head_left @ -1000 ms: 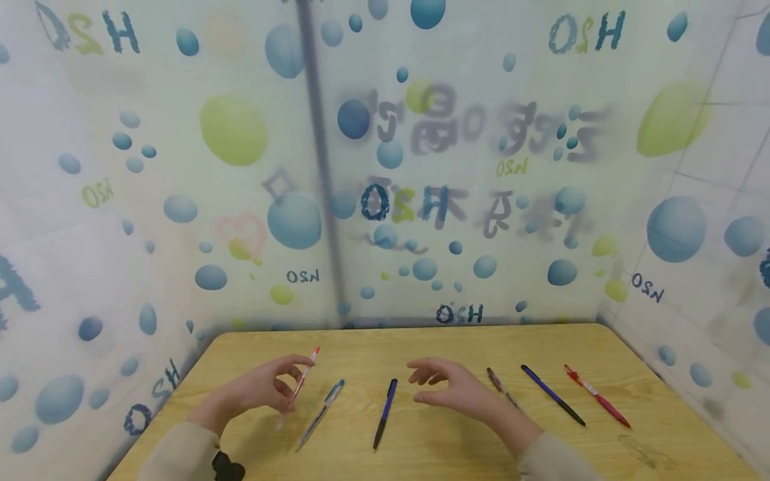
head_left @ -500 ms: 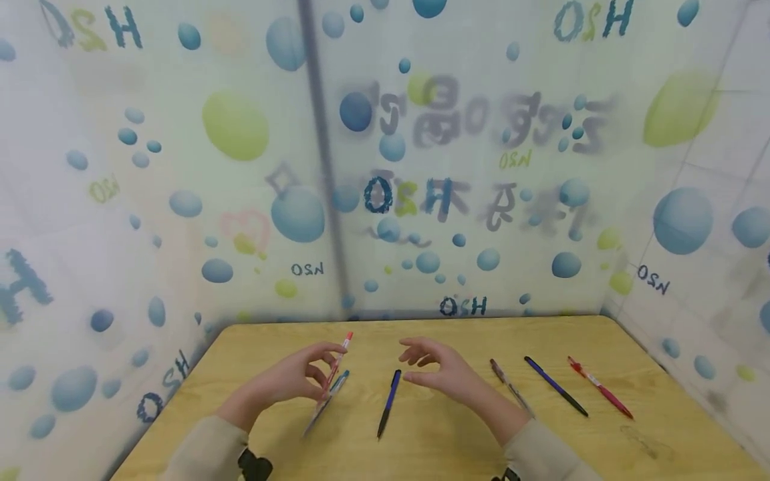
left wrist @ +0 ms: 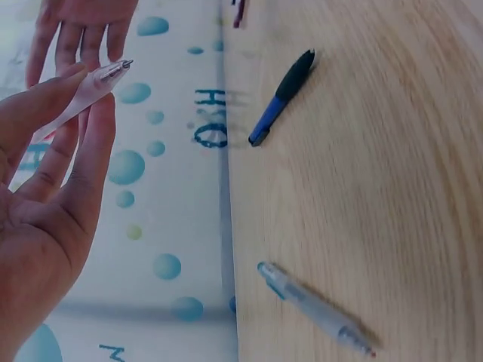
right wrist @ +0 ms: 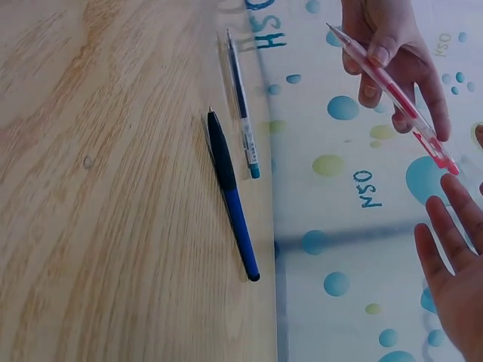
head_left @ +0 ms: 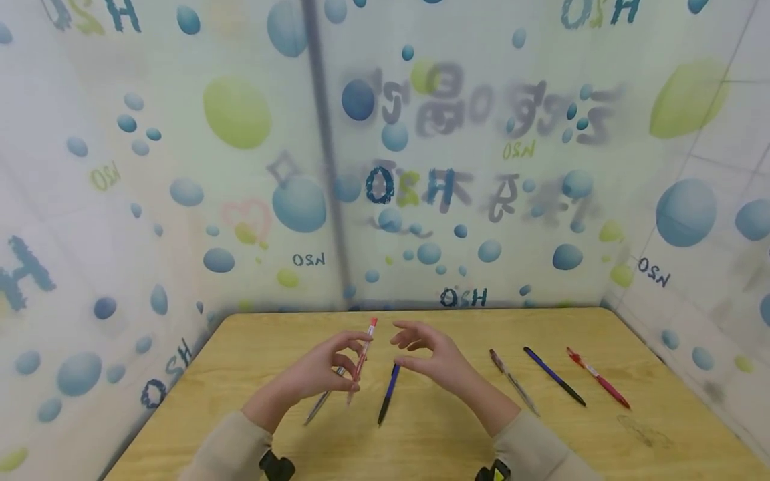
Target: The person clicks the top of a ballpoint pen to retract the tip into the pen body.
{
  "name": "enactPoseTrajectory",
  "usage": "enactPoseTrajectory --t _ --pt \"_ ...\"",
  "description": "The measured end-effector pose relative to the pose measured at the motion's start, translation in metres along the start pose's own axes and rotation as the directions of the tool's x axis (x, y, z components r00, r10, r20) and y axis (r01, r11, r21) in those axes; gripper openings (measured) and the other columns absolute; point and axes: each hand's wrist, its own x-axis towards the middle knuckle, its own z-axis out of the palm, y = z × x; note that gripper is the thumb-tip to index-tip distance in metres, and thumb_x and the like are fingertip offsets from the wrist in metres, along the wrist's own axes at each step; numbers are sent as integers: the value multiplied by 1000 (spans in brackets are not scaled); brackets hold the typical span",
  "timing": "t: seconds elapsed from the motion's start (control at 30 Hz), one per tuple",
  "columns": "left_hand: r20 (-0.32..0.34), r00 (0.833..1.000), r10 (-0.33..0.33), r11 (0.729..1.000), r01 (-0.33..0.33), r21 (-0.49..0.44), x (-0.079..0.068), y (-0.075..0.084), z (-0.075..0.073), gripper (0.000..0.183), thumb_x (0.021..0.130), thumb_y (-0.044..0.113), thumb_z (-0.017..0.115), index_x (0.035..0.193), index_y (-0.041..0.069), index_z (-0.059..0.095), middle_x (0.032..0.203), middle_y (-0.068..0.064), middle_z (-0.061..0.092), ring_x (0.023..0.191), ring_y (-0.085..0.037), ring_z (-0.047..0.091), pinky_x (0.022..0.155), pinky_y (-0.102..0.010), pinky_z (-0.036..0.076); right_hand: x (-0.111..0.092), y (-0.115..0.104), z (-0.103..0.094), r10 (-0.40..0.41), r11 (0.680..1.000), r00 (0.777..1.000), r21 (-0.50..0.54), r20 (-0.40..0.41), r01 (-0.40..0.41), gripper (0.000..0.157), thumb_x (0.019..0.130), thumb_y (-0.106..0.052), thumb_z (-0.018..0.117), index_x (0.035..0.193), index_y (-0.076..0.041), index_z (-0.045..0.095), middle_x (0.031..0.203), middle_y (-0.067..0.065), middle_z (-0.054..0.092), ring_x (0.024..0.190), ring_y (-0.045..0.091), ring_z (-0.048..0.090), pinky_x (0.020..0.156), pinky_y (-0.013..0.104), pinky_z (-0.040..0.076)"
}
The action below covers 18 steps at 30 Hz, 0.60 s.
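Observation:
My left hand (head_left: 321,367) pinches a clear pen with a pink-red clip (head_left: 362,357) between thumb and fingers, held tilted above the table. In the right wrist view this red pen (right wrist: 392,94) shows whole, its tip up to the left. Facing it, my right hand (head_left: 430,354) is raised with fingers loosely bent and nothing in them. Below the hands lies a blue pen with a black grip (head_left: 388,395). Partly behind the left hand lies a clear pen with a teal end (head_left: 319,404), seen whole in the left wrist view.
To the right on the wooden table (head_left: 451,441) lie a brown-topped clear pen (head_left: 514,382), a blue and black pen (head_left: 555,376) and a red pen (head_left: 598,379). A curtain (head_left: 240,200) printed with bubbles hangs around the back and sides.
My left hand has moved right with the pinched pen, past the teal-ended pen and closer to my right hand. The right hand has shifted slightly. The view has tilted down a little.

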Motion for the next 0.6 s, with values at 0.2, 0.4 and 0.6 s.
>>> enactPoseTrajectory --t 0.2,0.4,0.6 --pt "-21 999 27 998 -28 -53 5 5 15 72 82 -10 72 144 15 43 129 -22 45 98 -38 61 74 -40 57 3 -1 5 12 1000 999 28 -31 -11 56 91 -16 71 142 -14 48 115 7 64 107 25 60 95 49 46" --pt "-30 998 61 993 -64 -103 10 8 29 71 83 -12 69 144 15 43 129 -20 47 98 -35 61 75 -41 57 7 0 9 52 997 997 61 -63 -48 59 92 -4 68 145 -9 43 114 13 64 107 34 59 95 51 46" --pt "-45 997 55 990 -60 -127 11 8 38 64 85 -10 69 140 14 46 132 -22 47 98 -32 62 76 -39 57 7 -5 11 87 994 989 75 -120 -78 50 94 -4 63 142 -9 47 108 10 68 101 27 62 92 47 47"
